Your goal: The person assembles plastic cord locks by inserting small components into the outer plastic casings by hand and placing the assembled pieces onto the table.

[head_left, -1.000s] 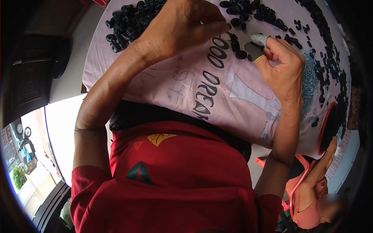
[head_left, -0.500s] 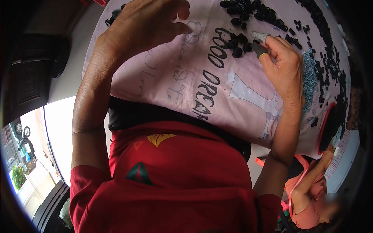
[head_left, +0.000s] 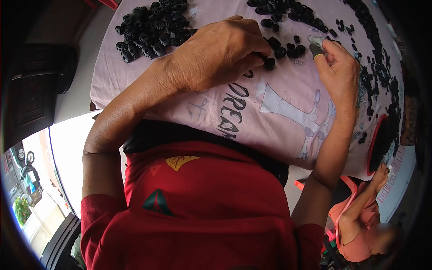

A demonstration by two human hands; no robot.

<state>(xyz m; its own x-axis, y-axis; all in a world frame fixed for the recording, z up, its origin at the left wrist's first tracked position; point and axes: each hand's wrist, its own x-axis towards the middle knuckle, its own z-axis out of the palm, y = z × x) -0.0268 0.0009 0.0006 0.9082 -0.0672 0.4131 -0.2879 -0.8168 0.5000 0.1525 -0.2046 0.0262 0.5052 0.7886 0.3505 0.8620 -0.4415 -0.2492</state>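
My left hand (head_left: 225, 51) reaches across the pink cloth, its thumb and fingers closed around a small black plastic piece (head_left: 269, 63). These pieces look like cord-lock parts. To the right, my right hand (head_left: 337, 72) has thumb and index fingertip close together; whatever may be between them is too small to make out. A dark sleeve (head_left: 317, 50) covers that thumb, and a grey wrap (head_left: 316, 41) covers the index finger. Between the hands lie a few loose black pieces (head_left: 294, 50) and a tiny metal spring (head_left: 298, 62).
Beyond my left wrist is a pile of black pieces (head_left: 155, 31). More black parts (head_left: 382, 67) spread along the table's right side. A red-rimmed container (head_left: 377, 144) holds dark parts. A co-worker (head_left: 362, 220) sits at the lower right, one hand near that container.
My left hand has moved right and closed on a black piece among the loose ones, uncovering the pile on the left. My right hand has shifted slightly right, away from those pieces.
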